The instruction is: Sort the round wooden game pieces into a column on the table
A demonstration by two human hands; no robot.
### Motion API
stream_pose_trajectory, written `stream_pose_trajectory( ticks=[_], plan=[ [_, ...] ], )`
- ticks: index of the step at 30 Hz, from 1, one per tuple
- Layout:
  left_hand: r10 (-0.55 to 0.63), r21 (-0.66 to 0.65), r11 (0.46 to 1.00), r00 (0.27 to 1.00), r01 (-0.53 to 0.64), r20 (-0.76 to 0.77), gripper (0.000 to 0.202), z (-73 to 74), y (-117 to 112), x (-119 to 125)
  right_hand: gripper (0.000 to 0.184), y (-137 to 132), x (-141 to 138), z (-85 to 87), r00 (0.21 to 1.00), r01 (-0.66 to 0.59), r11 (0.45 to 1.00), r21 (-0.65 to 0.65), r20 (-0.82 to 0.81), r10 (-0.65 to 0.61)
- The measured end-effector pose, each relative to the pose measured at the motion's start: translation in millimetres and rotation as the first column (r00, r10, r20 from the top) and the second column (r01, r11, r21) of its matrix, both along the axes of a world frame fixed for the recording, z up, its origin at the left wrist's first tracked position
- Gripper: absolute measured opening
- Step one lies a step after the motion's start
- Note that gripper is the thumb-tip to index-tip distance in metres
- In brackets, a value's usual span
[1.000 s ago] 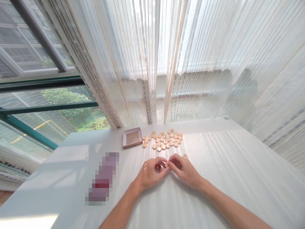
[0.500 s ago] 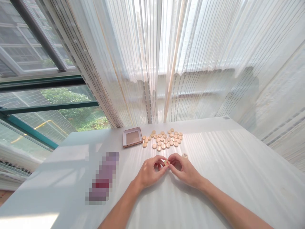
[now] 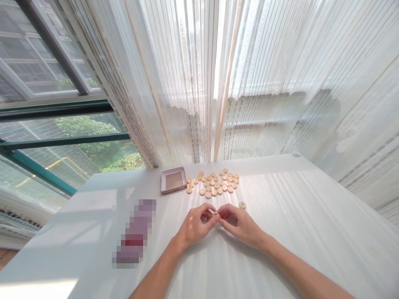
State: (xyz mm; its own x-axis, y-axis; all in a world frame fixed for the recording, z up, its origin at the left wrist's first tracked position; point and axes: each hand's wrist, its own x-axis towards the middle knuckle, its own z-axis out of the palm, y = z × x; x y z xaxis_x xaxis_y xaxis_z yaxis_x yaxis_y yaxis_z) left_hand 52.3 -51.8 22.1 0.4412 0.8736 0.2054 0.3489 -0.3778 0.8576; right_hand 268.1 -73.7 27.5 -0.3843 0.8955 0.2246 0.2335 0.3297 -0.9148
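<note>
Between my two hands, just above the white table, is a round wooden xiangqi piece (image 3: 215,214) with a bit of red marking on it. My left hand (image 3: 198,223) pinches it between thumb and fingers, and the thumb covers much of its face. From the other side my right hand (image 3: 238,224) closes its thumb and fingertips at the piece's edge. Beyond my right knuckles another xiangqi piece (image 3: 242,205) lies flat, showing a dark character. Farther back, several pale wooden pieces (image 3: 214,192) are spread in a loose group, their markings not readable.
A shallow open box (image 3: 165,192) with a brown bottom stands left of the group of pieces. On the left of the white table (image 3: 289,216) lies a blurred-out purple item (image 3: 137,232). Striped sheer curtains (image 3: 199,83) hang behind the table's far edge, beside a window.
The piece in my fingers has tipped, so its red character, plain before, is now mostly hidden. My right hand has shifted slightly left and down. The loose pieces stay put.
</note>
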Motion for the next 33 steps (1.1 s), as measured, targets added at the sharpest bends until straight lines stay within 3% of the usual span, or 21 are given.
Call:
stream_pose_trajectory(
  ticks=[11,23,33],
  plan=[
    [-0.003,-0.104,0.995,0.999,0.008,0.046,0.021,5.9,-1,3,0.013,0,1,-0.9,1.0,-0.012,1.0,0.008,-0.003,0.012],
    [0.017,-0.012,1.0,1.0,-0.016,0.022,0.024,-2.7,0,2,0.016,2,1,-3.3,0.999,0.029,0.999,0.013,-0.014,-0.029],
    [0.002,-0.039,0.999,1.0,-0.001,0.027,0.027,-2.5,0,3,0.018,0,1,0.7,0.999,0.038,0.999,0.007,-0.026,-0.038]
  ],
)
